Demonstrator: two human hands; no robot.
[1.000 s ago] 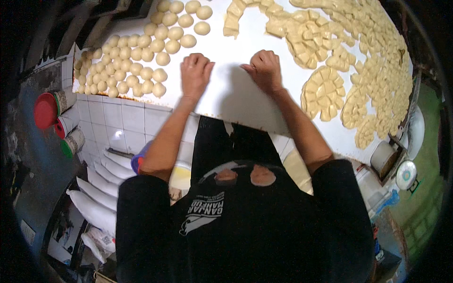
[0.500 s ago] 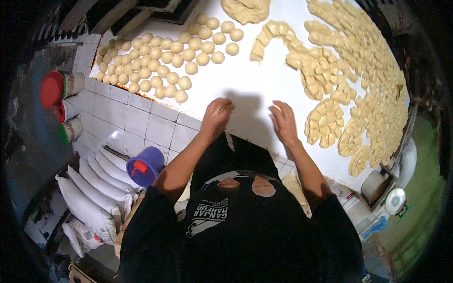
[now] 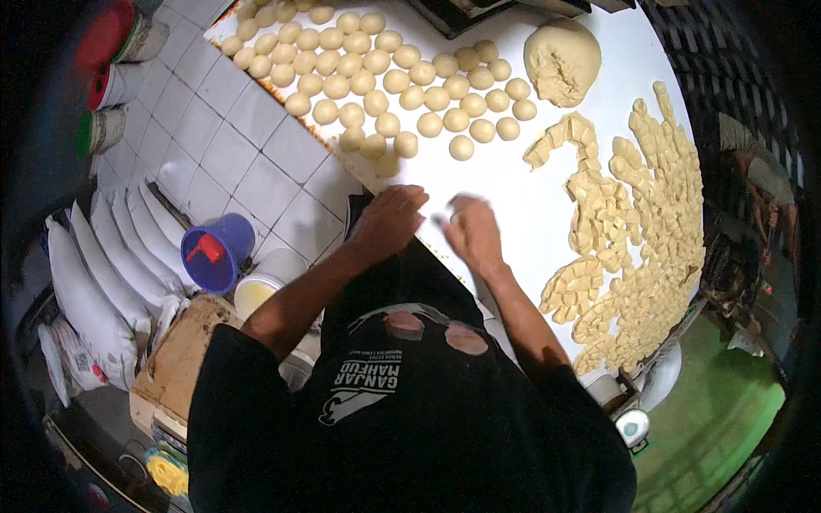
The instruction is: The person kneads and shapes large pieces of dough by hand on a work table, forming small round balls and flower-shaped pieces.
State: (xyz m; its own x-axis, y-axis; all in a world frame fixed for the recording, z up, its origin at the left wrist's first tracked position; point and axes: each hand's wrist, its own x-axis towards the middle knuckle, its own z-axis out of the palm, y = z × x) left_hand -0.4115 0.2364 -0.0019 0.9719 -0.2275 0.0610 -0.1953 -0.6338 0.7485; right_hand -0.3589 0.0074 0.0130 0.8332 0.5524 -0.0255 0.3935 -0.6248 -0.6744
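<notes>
My left hand [image 3: 390, 219] is over the near edge of the white table [image 3: 479, 184], back up, its fingers bent together. Whatever they may enclose is hidden. Just beyond its fingertips, a dough ball [image 3: 387, 164] lies in shadow at the edge of a large group of smooth, pale dough balls [image 3: 350, 64]. To the right, my right hand [image 3: 473, 229] is held a short way apart from the left, its fingers smeared by motion. Many cut dough pieces [image 3: 654, 239] spread over the table's right side, and a large dough lump [image 3: 562, 64] sits at the back.
Dark trays [image 3: 457, 15] stand at the table's far edge. On the left are a tiled surface [image 3: 227, 141], lidded tubs [image 3: 107, 132], a blue bucket [image 3: 215, 255] with a red scoop, and several white sacks [image 3: 94, 291]. A cardboard box [image 3: 184, 355] is at lower left.
The view has turned, shifting the table and its dough within the picture. My right hand has come closer to my left, and the left now shows more of its back.
</notes>
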